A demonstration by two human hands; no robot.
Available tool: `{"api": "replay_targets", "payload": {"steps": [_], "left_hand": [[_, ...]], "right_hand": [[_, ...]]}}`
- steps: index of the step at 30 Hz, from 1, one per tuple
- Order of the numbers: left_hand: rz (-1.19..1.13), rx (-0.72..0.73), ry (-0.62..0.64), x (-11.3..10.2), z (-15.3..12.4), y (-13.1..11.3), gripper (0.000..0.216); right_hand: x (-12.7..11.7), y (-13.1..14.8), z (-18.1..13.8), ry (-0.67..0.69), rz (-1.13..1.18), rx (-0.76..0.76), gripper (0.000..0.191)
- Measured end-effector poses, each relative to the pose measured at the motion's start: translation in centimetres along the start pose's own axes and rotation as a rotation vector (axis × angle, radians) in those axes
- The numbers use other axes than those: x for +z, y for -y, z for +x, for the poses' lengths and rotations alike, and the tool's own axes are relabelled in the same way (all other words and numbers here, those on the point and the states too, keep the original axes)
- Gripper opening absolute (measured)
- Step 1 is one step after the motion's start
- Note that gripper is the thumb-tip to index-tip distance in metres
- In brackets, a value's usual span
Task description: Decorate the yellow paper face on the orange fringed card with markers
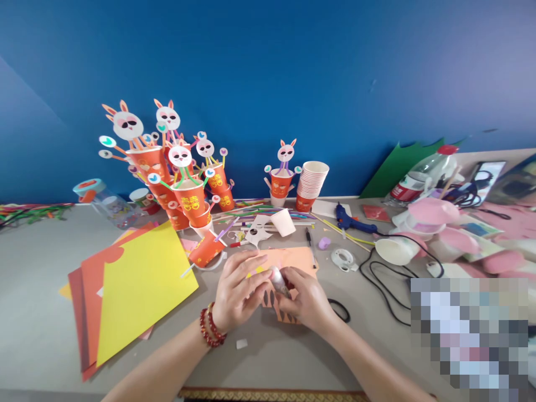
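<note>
My left hand [239,288] and my right hand [305,297] meet over a sheet of peach paper [293,259] on the grey table [268,352]. Between them I hold a small glue stick [278,281]; the right hand's fingers wrap round its body and the left hand's fingers pinch its top end. A small orange paper piece [286,316] with dark stripes lies under my right hand. A red bead bracelet [210,325] circles my left wrist.
Yellow [142,285] and orange card sheets lie at the left. Orange paper-cup bunnies [184,173] and a cup stack [312,184] stand along the blue wall. A blue glue gun [352,221], tape roll [342,258], black cable [379,282], white cup [393,250] and pink clutter sit to the right.
</note>
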State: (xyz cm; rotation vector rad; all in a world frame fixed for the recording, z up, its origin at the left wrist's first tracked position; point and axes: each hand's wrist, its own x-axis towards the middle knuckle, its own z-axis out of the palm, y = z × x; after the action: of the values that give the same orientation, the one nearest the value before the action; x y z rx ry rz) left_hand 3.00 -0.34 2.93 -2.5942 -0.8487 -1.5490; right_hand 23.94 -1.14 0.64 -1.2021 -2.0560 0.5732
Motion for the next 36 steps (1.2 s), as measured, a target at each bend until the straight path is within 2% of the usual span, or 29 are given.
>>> {"api": "replay_targets", "payload": {"steps": [12,28,33,36], "left_hand": [[0.103,0.002,-0.004,0.12,-0.26,0.16,0.029],[0.067,0.039,-0.068,0.21,-0.03,-0.14,0.026],[0.056,0.059,-0.059,0.13,-0.15,-0.24,0.026],[-0.028,-0.015,-0.085,0.15,-0.03,-0.43,0.026]], "right_hand": [[0.2,0.06,-0.01,0.009,0.0,0.016,0.017],[0.58,-0.01,-0.19,0.012,0.027,0.012,0.016],[0.77,-0.28,-0.01,-0.011,0.047,0.068,0.012],[-0.01,-0.72,0.5,-0.042,0.127,0.148,0.007]]}}
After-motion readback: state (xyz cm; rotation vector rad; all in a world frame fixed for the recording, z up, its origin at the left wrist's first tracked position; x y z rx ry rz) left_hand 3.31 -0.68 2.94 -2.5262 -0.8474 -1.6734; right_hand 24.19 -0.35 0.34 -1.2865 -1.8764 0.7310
